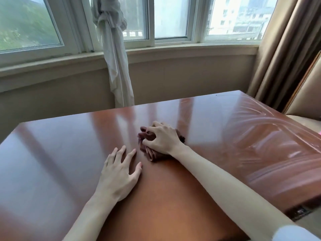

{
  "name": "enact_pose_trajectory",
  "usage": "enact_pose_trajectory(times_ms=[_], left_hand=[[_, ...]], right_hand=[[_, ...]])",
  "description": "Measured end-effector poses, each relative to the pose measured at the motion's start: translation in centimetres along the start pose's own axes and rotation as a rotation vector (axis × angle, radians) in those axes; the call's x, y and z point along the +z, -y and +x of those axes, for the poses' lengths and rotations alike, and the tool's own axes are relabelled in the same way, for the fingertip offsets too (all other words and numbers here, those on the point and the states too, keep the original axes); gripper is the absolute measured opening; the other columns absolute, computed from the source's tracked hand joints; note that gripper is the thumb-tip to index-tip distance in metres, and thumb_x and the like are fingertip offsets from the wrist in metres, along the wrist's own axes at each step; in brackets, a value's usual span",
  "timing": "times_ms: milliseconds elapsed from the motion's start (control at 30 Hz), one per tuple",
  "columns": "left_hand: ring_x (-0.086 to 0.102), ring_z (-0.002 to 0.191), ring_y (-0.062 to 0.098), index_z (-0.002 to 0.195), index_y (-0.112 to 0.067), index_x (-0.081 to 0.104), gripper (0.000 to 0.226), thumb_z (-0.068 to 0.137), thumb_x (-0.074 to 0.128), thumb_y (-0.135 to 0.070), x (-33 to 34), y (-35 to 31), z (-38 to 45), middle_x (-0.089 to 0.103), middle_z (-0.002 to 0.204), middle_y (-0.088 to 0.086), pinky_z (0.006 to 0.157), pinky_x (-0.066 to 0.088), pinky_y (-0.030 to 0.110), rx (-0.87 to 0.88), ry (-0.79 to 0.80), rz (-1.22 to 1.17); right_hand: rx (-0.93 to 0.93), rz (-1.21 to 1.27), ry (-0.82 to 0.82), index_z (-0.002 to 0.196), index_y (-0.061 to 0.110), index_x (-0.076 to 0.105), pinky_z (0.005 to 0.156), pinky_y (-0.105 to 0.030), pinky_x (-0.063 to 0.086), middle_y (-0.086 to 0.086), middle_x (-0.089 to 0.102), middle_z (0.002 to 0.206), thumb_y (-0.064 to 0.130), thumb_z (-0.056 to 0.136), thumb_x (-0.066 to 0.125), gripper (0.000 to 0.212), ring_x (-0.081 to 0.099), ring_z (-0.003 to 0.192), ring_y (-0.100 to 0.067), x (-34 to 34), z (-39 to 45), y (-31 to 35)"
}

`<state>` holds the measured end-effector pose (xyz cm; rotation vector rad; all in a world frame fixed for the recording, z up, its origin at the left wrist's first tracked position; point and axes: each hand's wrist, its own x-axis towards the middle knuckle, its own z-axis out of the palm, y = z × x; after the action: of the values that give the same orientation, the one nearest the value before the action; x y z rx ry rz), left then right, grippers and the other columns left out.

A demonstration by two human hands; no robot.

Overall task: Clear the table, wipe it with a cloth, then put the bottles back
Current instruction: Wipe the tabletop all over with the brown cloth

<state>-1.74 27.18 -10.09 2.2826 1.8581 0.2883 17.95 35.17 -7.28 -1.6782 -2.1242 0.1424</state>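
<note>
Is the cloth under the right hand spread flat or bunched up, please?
Bunched up: the cloth sits as a crumpled wad on the table, with the right hand gripping it from above.

One camera only, worn on the person's head, close above the table (173,197), tilted forward and down, facing the window (170,18) at twelve o'clock beyond the far edge.

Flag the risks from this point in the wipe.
1. The cloth is bunched into a wad under the right hand, so it likely covers a narrow strip per pass and may leave parts unwiped.
2. Wet streaks show on the right of the table; bottles set back there too soon could leave rings.
3. The left hand rests flat on the tabletop and may leave prints.
</note>
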Motion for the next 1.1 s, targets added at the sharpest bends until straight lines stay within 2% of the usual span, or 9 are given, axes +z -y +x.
enact_pose_trajectory(times_ms=[133, 200, 300, 500, 667, 833, 900, 1000, 1100], left_hand=[[0.018, 0.153, 0.024, 0.158, -0.031, 0.030, 0.063, 0.101, 0.037, -0.056, -1.2, -1.7, 0.2, 0.029, 0.163, 0.005, 0.126, 0.011, 0.039, 0.049, -0.005, 0.081], [0.029, 0.147, 0.023, 0.155, -0.031, 0.036, 0.059, 0.100, 0.041, -0.053, -1.7, -3.6, -0.4, 0.038, 0.157, 0.005, 0.124, 0.019, 0.037, 0.107, -0.034, 0.071], [0.027, 0.148, 0.022, 0.156, -0.037, 0.033, 0.058, 0.101, 0.040, -0.054, -1.6, -6.9, -2.4, 0.033, 0.160, 0.003, 0.119, 0.025, 0.037, 0.170, -0.011, 0.026], [0.016, 0.153, 0.027, 0.158, -0.039, 0.025, 0.058, 0.102, 0.031, -0.053, 1.3, -8.5, -4.7, 0.021, 0.167, 0.003, 0.124, 0.016, 0.047, 0.171, 0.004, 0.032], [0.013, 0.154, 0.020, 0.155, -0.044, 0.030, 0.055, 0.101, 0.032, -0.054, 2.4, -7.7, -5.8, 0.023, 0.166, -0.003, 0.126, 0.008, 0.042, 0.167, -0.067, -0.050], [0.013, 0.154, 0.021, 0.155, -0.044, 0.031, 0.055, 0.101, 0.032, -0.053, 2.6, -7.9, -5.9, 0.023, 0.167, -0.003, 0.126, 0.008, 0.042, 0.168, -0.082, -0.051], [0.011, 0.154, 0.020, 0.156, -0.045, 0.028, 0.055, 0.102, 0.030, -0.054, 2.5, -7.9, -5.8, 0.021, 0.167, -0.003, 0.126, 0.007, 0.042, 0.161, -0.072, -0.052], [0.010, 0.154, 0.019, 0.156, -0.044, 0.027, 0.055, 0.102, 0.029, -0.054, 2.4, -8.0, -6.0, 0.020, 0.167, -0.004, 0.126, 0.007, 0.041, 0.163, -0.071, -0.047], [0.011, 0.154, 0.019, 0.156, -0.045, 0.028, 0.055, 0.102, 0.030, -0.054, 2.4, -7.8, -5.9, 0.021, 0.167, -0.004, 0.126, 0.007, 0.041, 0.164, -0.075, -0.047]], right_hand=[[-0.003, -0.055, -0.050, 0.103, 0.034, 0.070, 0.081, -0.036, 0.046, 0.011, 0.059, 0.100, 0.063, 0.079, 0.056, 0.041, 0.058, 0.099, -0.022, -2.9, -7.6, -3.6], [0.171, -0.119, -0.144, 0.107, 0.033, 0.070, 0.079, -0.035, 0.042, 0.007, 0.061, 0.103, 0.059, 0.083, 0.061, 0.037, 0.058, 0.103, -0.026, -4.7, -9.0, -5.9], [0.369, -0.156, -0.204, 0.112, 0.031, 0.072, 0.088, -0.040, 0.044, 0.002, 0.062, 0.107, 0.062, 0.082, 0.059, 0.045, 0.058, 0.107, -0.033, -5.8, -10.3, -5.6], [0.214, -0.086, -0.187, 0.093, 0.034, 0.071, 0.075, -0.032, 0.044, 0.013, 0.059, 0.093, 0.065, 0.074, 0.056, 0.039, 0.058, 0.095, -0.018, -5.8, -20.9, -1.5], [0.436, -0.177, -0.296, 0.103, 0.032, 0.074, 0.088, -0.040, 0.049, 0.005, 0.062, 0.097, 0.068, 0.082, 0.064, 0.044, 0.061, 0.104, -0.032, -7.9, -17.7, -5.3], [0.282, -0.112, -0.263, 0.089, 0.034, 0.072, 0.076, -0.033, 0.050, 0.014, 0.063, 0.093, 0.063, 0.075, 0.065, 0.033, 0.061, 0.093, -0.018, -6.1, -23.2, -1.0], [0.296, -0.146, -0.237, 0.092, 0.033, 0.072, 0.078, -0.034, 0.049, 0.011, 0.062, 0.093, 0.061, 0.077, 0.066, 0.033, 0.062, 0.098, -0.022, -7.4, -21.1, -3.7], [0.498, -0.186, -0.287, 0.103, 0.031, 0.076, 0.086, -0.038, 0.049, 0.002, 0.065, 0.099, 0.059, 0.080, 0.065, 0.037, 0.062, 0.105, -0.032, -9.0, -17.3, -7.0], [0.439, -0.203, -0.304, 0.097, 0.034, 0.074, 0.085, -0.038, 0.050, 0.006, 0.064, 0.096, 0.059, 0.078, 0.063, 0.034, 0.060, 0.099, -0.026, -7.7, -19.3, -4.8]])
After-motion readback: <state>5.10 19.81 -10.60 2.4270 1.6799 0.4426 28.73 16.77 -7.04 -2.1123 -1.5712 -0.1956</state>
